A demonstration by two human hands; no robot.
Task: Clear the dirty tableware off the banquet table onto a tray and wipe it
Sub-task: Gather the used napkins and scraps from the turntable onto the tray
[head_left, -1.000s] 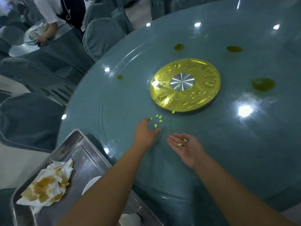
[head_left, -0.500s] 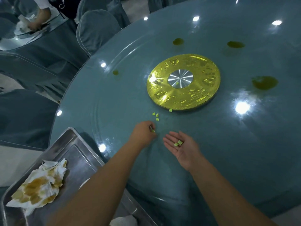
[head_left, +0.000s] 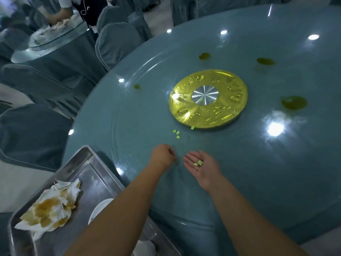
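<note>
A round blue-grey glass-topped banquet table (head_left: 239, 172) fills the view, ringed by chairs in blue-grey fabric covers (head_left: 116, 41). The left hand (head_left: 163, 155) hangs low over the near part of the tabletop with its fingers curled under; whether they pinch anything cannot be told. Just beside it the right hand (head_left: 200, 166) lies palm up with fingers straight, and small pale-green food cubes (head_left: 199, 162) rest in its palm.

Further in, a few loose green cubes (head_left: 177, 133) lie on the glass, one more (head_left: 192, 128) touching the rim of the embossed gold turntable disc (head_left: 208, 111). Another bit sits on the disc's silver metal hub (head_left: 204, 93). Olive-green sauce puddles (head_left: 293, 102) dot the glass beyond and to the sides.

At the lower left, a stainless-steel tray (head_left: 96, 174) butts against the table edge. It holds a crumpled white napkin with brown stains (head_left: 49, 206) and a white plate (head_left: 100, 207) that the left forearm partly covers. Far left, a person bends over a second glass-topped table (head_left: 55, 36).
</note>
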